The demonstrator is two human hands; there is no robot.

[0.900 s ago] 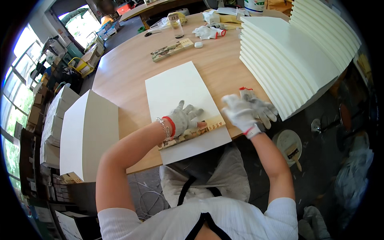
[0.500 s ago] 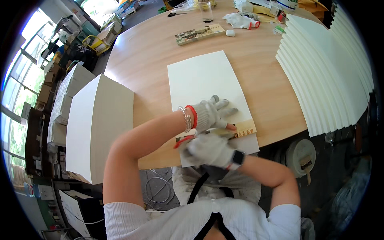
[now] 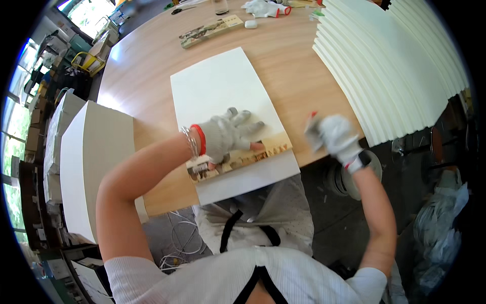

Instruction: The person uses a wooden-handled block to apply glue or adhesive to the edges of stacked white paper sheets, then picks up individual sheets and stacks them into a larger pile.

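Observation:
My left hand [image 3: 230, 136], in a pale work glove with a red cuff, lies spread on a large white sheet [image 3: 217, 81]. Its bare thumb and another bare fingertip touch a printed strip [image 3: 243, 160] with tan and brown pictures. The strip runs across the sheet near its front edge, partly covered by the hand. Off to the right, my gloved right hand [image 3: 341, 136] is raised near the table's edge, apart from the sheet. Its fingers look closed on a whitish, cloth-like thing with a red edge [image 3: 315, 133], smeared by motion.
White stacked sheets [image 3: 96, 162] stand at the left, and a fanned stack of white sheets [image 3: 385, 66] at the right. Farther back on the table [image 3: 147, 86] are a printed bundle [image 3: 211, 31], a small white case [image 3: 251, 24], gloves [image 3: 266, 8], scissors [image 3: 182, 9] and a glass [image 3: 220, 6].
My right hand has swung away from the strip's left end to beyond the right edge of the sheet, carrying the whitish thing. My left hand stays spread by the strip. The whole view has shifted.

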